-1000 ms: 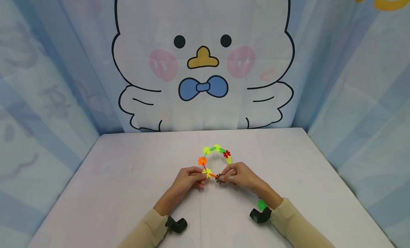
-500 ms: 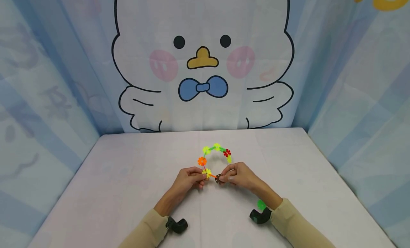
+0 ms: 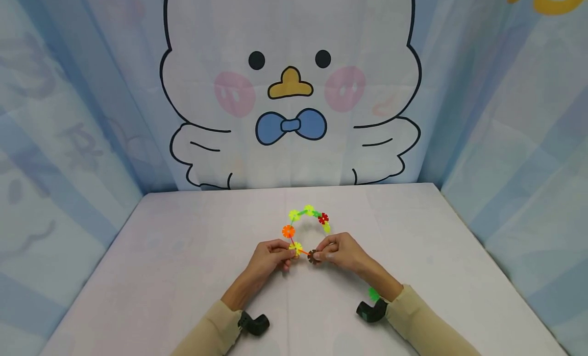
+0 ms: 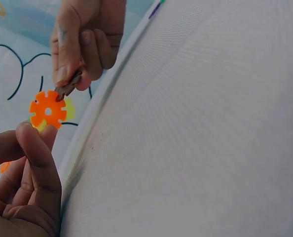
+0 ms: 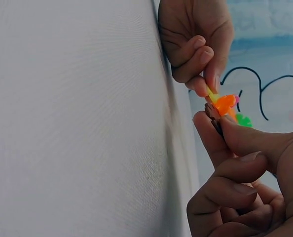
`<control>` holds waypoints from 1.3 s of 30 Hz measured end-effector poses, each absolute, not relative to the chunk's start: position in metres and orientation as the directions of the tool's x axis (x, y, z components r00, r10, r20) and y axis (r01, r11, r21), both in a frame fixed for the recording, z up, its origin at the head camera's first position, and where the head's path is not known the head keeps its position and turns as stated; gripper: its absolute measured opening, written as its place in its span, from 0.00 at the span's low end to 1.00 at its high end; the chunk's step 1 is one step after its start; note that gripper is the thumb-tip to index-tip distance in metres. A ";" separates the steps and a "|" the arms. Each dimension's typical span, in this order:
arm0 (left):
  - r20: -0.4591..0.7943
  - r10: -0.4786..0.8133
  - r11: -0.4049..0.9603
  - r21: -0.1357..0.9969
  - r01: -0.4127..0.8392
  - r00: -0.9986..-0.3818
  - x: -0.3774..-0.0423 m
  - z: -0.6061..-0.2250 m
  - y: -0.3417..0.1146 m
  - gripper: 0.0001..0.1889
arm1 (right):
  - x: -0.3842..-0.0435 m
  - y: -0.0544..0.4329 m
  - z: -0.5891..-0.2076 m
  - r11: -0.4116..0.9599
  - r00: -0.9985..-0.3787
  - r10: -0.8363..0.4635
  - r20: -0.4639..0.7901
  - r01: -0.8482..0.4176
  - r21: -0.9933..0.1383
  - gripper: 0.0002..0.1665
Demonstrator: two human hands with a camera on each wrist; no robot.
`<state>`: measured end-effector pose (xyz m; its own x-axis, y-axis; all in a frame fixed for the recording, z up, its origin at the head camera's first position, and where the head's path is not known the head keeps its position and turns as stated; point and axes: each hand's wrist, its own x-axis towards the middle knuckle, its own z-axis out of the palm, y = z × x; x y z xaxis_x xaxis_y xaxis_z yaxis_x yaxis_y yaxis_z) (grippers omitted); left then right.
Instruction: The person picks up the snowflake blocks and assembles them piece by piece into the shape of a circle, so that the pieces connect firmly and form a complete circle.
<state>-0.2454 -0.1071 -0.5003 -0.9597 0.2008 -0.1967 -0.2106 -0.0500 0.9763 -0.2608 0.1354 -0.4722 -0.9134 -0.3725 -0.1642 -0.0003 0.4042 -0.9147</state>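
Note:
Notched plastic snowflake discs in yellow, orange, green, red and brown are joined into a curved chain [image 3: 294, 215] that arcs away from the hands in the head view. My left hand [image 3: 270, 257] pinches a yellow disc [image 3: 295, 247] at the chain's near left. Opposite it, my right hand [image 3: 343, 252] grips a brown disc [image 3: 312, 257] between thumb and index finger. Between the two sits an orange disc [image 4: 39, 112], face-on in the left wrist view, with the brown disc's edge at its notched rim. My right fingers hide part of the chain's right end.
A loose green disc [image 3: 374, 293] lies on the white table [image 3: 193, 274], partly behind the right forearm. Black wrist cameras stick out from both sleeves. A curtain [image 3: 294, 162] with a cartoon bird stands behind the table's far edge.
The chain and my right hand have shifted very slightly left. Both hands keep the same hold on the yellow and brown discs.

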 end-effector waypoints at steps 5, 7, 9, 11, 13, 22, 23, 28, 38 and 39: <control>-0.186 0.205 -0.042 0.979 -0.198 -0.961 -0.245 -0.501 -0.107 0.05 | -0.261 0.135 -0.475 0.403 -0.916 -0.367 -0.165 0.003 -0.915 0.11; -0.184 0.207 -0.042 0.980 -0.196 -0.961 -0.245 -0.501 -0.107 0.04 | -0.261 0.135 -0.476 0.405 -0.916 -0.365 -0.165 0.003 -0.914 0.11; -0.175 0.210 -0.040 0.981 -0.188 -0.962 -0.244 -0.501 -0.107 0.04 | -0.261 0.135 -0.476 0.403 -0.916 -0.366 -0.167 0.006 -0.915 0.11; -0.176 0.209 -0.042 0.981 -0.188 -0.962 -0.244 -0.500 -0.107 0.04 | -0.261 0.135 -0.477 0.397 -0.915 -0.367 -0.168 0.009 -0.918 0.11; -0.176 0.209 -0.042 0.981 -0.188 -0.962 -0.244 -0.501 -0.107 0.04 | -0.262 0.136 -0.478 0.390 -0.914 -0.368 -0.171 0.015 -0.920 0.10; -0.181 0.211 -0.047 0.980 -0.195 -0.961 -0.245 -0.500 -0.108 0.05 | -0.262 0.138 -0.481 0.357 -0.912 -0.383 -0.145 -0.002 -0.934 0.10; -0.179 0.212 -0.049 0.980 -0.193 -0.961 -0.245 -0.500 -0.108 0.05 | -0.262 0.137 -0.481 0.354 -0.912 -0.385 -0.142 -0.003 -0.935 0.11; -0.172 0.214 -0.049 0.981 -0.186 -0.962 -0.245 -0.501 -0.109 0.04 | -0.261 0.136 -0.480 0.339 -0.907 -0.397 -0.139 -0.004 -0.941 0.12; -0.163 0.229 -0.055 0.982 -0.180 -0.960 -0.245 -0.502 -0.110 0.06 | -0.260 0.135 -0.479 0.332 -0.905 -0.395 -0.157 0.019 -0.943 0.13; -0.161 0.230 -0.054 0.982 -0.178 -0.960 -0.245 -0.502 -0.110 0.06 | -0.260 0.135 -0.479 0.332 -0.905 -0.395 -0.157 0.019 -0.943 0.13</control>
<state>-0.2452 -0.1098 -0.5023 -0.9597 0.2300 -0.1613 -0.1782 -0.0544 0.9825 -0.2597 0.1349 -0.4793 -0.9052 -0.3949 -0.1570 0.0188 0.3317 -0.9432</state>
